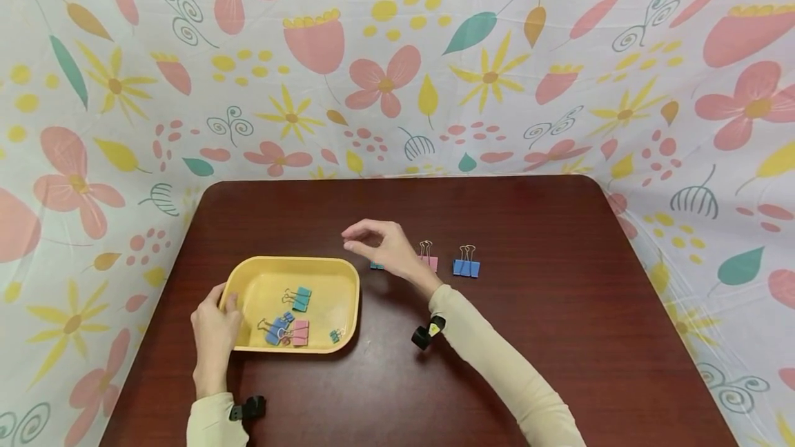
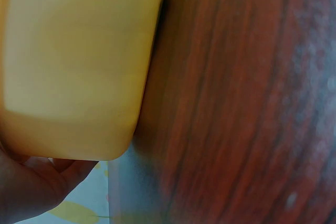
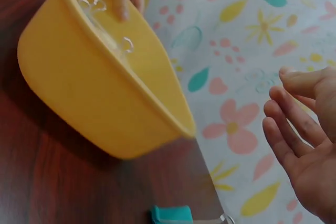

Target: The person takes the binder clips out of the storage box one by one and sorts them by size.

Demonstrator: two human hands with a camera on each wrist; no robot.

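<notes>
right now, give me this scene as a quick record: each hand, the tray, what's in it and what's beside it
left hand: grips the left end of the tray
right hand: raised beyond the tray's right end, holding nothing
tray: yellow
in tray: teal clip, blue clip, pink clip, small blue clip, small teal clip; overlaps may hide more
right of tray: other teal clip, other pink clip, other blue clip
partly hidden by right arm: other teal clip, other pink clip
</notes>
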